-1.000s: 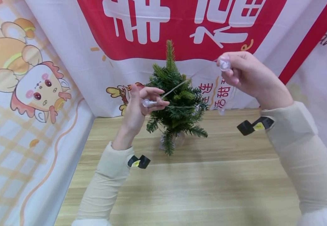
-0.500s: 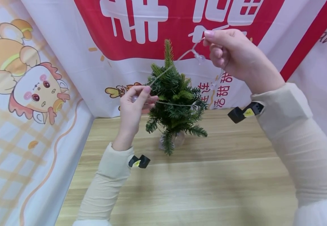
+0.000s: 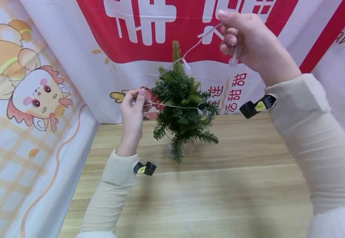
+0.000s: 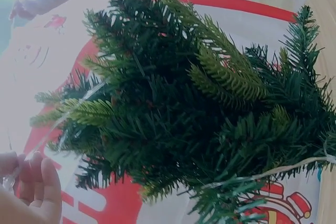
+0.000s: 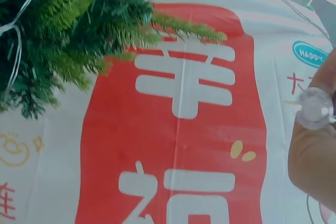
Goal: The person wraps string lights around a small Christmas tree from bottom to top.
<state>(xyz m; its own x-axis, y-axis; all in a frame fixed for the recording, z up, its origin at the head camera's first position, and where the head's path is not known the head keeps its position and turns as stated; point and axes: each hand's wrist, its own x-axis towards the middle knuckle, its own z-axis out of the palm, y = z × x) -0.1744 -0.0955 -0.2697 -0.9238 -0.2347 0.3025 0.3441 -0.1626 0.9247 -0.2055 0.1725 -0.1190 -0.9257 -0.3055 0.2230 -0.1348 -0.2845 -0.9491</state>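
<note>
A small green artificial Christmas tree [image 3: 179, 99] stands upright on the table. A clear string-light cord [image 3: 200, 41] slopes from my right hand [image 3: 246, 39], raised to the right of the treetop, down towards the tip. One bulb [image 3: 187, 67] hangs from it close to the tip. My right thumb and fingers pinch the cord, and another bulb [image 3: 233, 60] dangles beneath them. Left of the tree, my left hand [image 3: 133, 115] pinches the cord, with a bulb partly hidden in it. From there another stretch of cord [image 4: 273, 171] crosses the branches. The right wrist view shows a bulb [image 5: 315, 108] near my hand.
The wooden table [image 3: 208, 201] extends in front of the tree. Behind it hangs a red and white cloth backdrop [image 3: 148, 53] with printed characters. A cartoon-printed cloth [image 3: 38, 142] covers the left side. The tree's clear base [image 3: 188, 145] shows under the branches.
My right hand has risen and moved slightly left, drawing the cord up towards the treetop. A bulb formerly at its fingertips now hangs near the tip. My left hand has shifted left, its fingers now closer together.
</note>
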